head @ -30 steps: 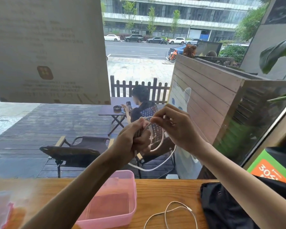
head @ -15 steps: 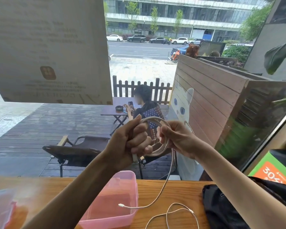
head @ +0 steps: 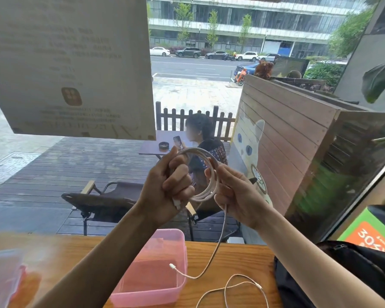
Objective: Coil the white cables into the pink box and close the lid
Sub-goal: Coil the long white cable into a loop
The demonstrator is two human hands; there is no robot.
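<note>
Wooden table point(head: 231, 258): pink box point(head: 165, 294), loose white cable point(head: 238, 285), black bag point(head: 353, 274).

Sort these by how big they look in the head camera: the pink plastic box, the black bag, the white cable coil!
1. Black fabric bag, though partly cut off
2. Pink plastic box
3. White cable coil, though it's held nearer the camera

Both hands are raised in front of a window, above a wooden counter point(head: 231, 252); the left hand point(head: 167, 187) grips one side of a white cable point(head: 206, 172) wound into a round coil, a plug poking out below its fist; the right hand point(head: 236, 196) pinches the coil's other side; the loose tail hangs down from the right hand, its plug end over the open pink box point(head: 165, 292) on the counter; a second white cable point(head: 236, 287) lies loose on the wood just right of the box; a black bag point(head: 353, 270) sits at the right.
</note>
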